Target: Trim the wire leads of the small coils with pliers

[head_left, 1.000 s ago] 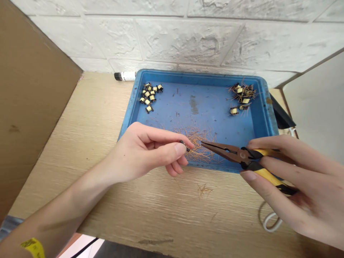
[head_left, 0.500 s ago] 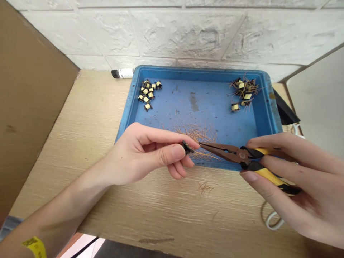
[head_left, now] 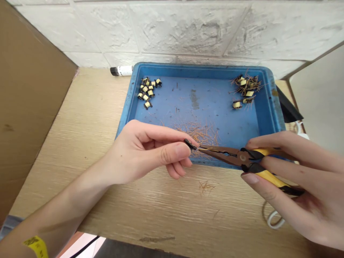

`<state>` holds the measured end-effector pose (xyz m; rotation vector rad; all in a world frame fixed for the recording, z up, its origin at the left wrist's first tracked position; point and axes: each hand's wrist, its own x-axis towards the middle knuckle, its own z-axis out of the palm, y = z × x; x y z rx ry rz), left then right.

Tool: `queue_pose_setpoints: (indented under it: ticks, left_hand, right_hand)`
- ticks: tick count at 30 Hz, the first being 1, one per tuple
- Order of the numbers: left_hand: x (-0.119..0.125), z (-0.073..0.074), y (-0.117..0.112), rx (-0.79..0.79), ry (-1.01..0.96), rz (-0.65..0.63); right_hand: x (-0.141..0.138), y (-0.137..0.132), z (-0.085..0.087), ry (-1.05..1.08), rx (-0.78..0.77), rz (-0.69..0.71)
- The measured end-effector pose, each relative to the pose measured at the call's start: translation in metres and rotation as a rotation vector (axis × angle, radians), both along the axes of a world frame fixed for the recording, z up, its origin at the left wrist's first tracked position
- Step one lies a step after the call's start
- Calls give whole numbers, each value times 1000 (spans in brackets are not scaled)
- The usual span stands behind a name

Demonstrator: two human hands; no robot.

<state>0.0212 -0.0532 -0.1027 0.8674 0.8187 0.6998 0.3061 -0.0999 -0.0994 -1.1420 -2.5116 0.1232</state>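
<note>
Between thumb and forefinger, my left hand point(head_left: 157, 150) pinches a small black coil bobbin point(head_left: 190, 144), mostly covered by the fingers. My right hand point(head_left: 292, 179) is wrapped round the yellow and black handles of needle-nose pliers point(head_left: 243, 157). The rust-brown jaws point left, and their tips meet the bobbin's right side, where a thin copper wire runs along them. Whether the jaws are fully closed on the wire I cannot tell. Below both hands, a heap of copper wire clippings point(head_left: 206, 134) lies in the front of a blue tray point(head_left: 126, 107).
Small yellow-and-black coils point(head_left: 145, 89) sit in the tray's back left corner. Others with long loose wires point(head_left: 249, 86) lie at its back right. A black-capped white bottle point(head_left: 122, 70) lies beside the tray. Stray clippings point(head_left: 206, 187) and a white cable loop point(head_left: 274, 220) are in front.
The plier jaws have come together more and now reach the bobbin's wire end. The bobbin has turned slightly in my left fingers. The view has shifted a little.
</note>
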Motion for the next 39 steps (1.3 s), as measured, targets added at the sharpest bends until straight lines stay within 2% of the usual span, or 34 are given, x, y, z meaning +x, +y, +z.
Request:
queue_pose_setpoints:
  ticks: [7,10,14,17,19,24,33,39]
  left_hand:
    - [-3,-7,0,126,18,-2]
    - [-2,-7,0,159,42,9]
    - [3,-5,-3,167,84,33]
    - [9,-3,-9,155,103,8]
    - [12,-3,-15,142,108,-34]
    - [16,-4,-25,174,124,-131]
    - [20,-4,-27,244,199,-97]
    - [19,-4,-26,338,246,-105]
  right_hand:
    - [0,6,0,-39,49,24]
    - [-4,6,0,-16,46,-14]
    - [-16,2,0,196,-49,-205]
    - [-29,-4,0,416,-105,-279]
    - [-37,-7,1,504,-141,-279]
    - [-54,-11,1,539,-245,-243]
    - [-58,-15,0,553,-226,-236]
    - [-58,-15,3,569,-284,-248]
